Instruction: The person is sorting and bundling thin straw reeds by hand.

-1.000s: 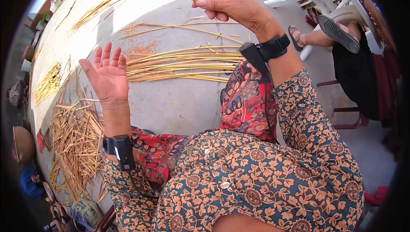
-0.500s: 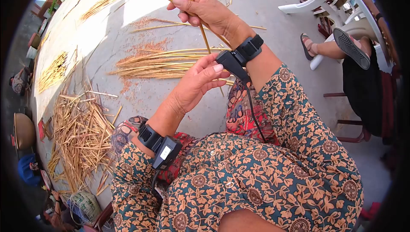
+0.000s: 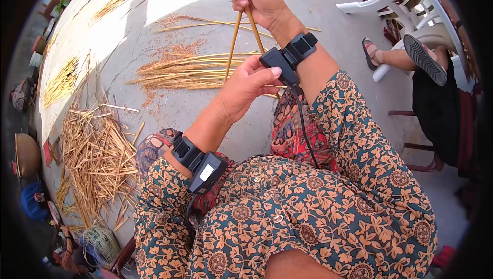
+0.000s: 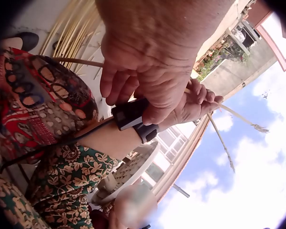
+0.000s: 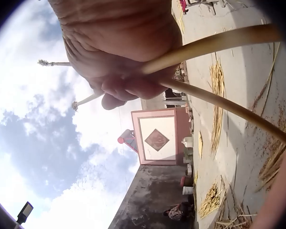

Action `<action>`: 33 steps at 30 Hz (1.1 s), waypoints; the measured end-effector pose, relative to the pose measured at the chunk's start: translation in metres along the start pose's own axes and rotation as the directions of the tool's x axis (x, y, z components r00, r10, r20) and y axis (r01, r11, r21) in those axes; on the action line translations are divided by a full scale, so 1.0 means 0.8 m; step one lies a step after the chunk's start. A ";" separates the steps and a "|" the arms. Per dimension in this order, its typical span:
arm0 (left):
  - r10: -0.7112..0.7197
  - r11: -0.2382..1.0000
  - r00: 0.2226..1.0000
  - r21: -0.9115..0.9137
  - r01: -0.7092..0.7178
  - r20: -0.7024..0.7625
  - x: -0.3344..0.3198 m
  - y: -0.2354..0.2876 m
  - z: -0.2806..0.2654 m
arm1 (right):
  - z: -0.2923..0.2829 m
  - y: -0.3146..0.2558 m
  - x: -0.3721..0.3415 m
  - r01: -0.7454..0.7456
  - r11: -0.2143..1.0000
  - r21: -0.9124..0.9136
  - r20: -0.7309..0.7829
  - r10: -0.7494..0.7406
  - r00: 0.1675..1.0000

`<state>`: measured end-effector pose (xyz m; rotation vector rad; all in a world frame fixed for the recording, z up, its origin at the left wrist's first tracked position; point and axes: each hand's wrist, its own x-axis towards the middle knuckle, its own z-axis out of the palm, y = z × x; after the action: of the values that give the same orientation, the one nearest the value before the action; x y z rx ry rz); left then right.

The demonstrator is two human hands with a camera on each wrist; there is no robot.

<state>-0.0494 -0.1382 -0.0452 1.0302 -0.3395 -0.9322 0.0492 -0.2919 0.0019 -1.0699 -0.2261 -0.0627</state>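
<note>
My right hand (image 3: pixel 262 2), raised at the top of the head view, grips two long yellow-brown dried stalks (image 3: pixel 232 48) that cross at its fingers. In the right wrist view the thick stalk ends (image 5: pixel 229 105) spread out on one side of the hand, and their thin, frayed tips show against the sky on the other. My left hand (image 3: pixel 246 86) is lower down, close to the right wrist's black camera. Its thumb and curled fingers are around the lower part of one stalk (image 4: pixel 81 62), partly hidden behind the hand.
A bundle of stalks with brushy heads (image 3: pixel 179 73) lies on the concrete floor ahead, among reddish husks. A heap of short cut stalks (image 3: pixel 100 161) is at the left. White chair legs (image 3: pixel 367 6) and another person's feet (image 3: pixel 377 55) are at the right.
My left hand, open and apart a second ago, has come across to the right and closed around a stalk. My right hand has swung the stalks from sideways to pointing down toward me.
</note>
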 end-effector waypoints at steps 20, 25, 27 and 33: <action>0.010 0.984 1.000 -0.176 -0.007 0.012 -0.011 0.008 0.012 | 0.027 0.012 0.001 0.223 0.710 -0.668 -0.033 -0.328 0.944; 0.069 0.981 0.995 -0.186 -0.054 0.075 -0.021 0.028 0.021 | 0.030 0.012 0.002 0.204 0.770 -0.605 -0.006 -0.260 0.965; 0.098 0.982 0.991 -0.169 -0.082 0.086 -0.023 0.028 0.025 | 0.028 0.013 0.002 0.213 0.781 -0.588 0.003 -0.261 0.965; 0.169 0.975 0.976 -0.166 -0.145 0.139 -0.028 0.031 0.053 | 0.031 0.004 -0.008 0.244 0.743 -0.623 0.066 -0.261 0.963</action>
<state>-0.0770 -0.1404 0.0012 0.7793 -0.4621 -0.8813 0.0401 -0.2691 0.0089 -1.7058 -0.3406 -0.4253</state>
